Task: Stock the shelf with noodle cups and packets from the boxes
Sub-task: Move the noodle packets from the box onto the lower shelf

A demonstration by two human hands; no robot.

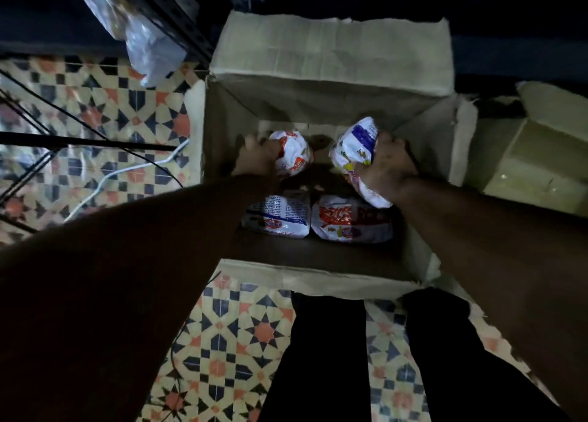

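An open cardboard box point(331, 52) stands on the floor right in front of me. Both my arms reach down into it. My left hand point(257, 159) grips a white noodle packet with orange print point(294, 156) at the box's left side. My right hand point(386, 168) is closed on a second white packet with purple and yellow print point(353, 149), tilted up on the right. Two more white packets lie flat on the box bottom near me, one with blue print point(276, 219) and one with orange print point(350, 222).
A dark metal shelf frame point(165, 8) rises at the upper left, with a clear plastic bag point(143, 43) hanging by it. Cables point(127, 170) trail over the patterned tile floor point(241, 342). Another cardboard box point(541, 154) sits at the right. My dark trouser legs point(321, 358) stand below the box.
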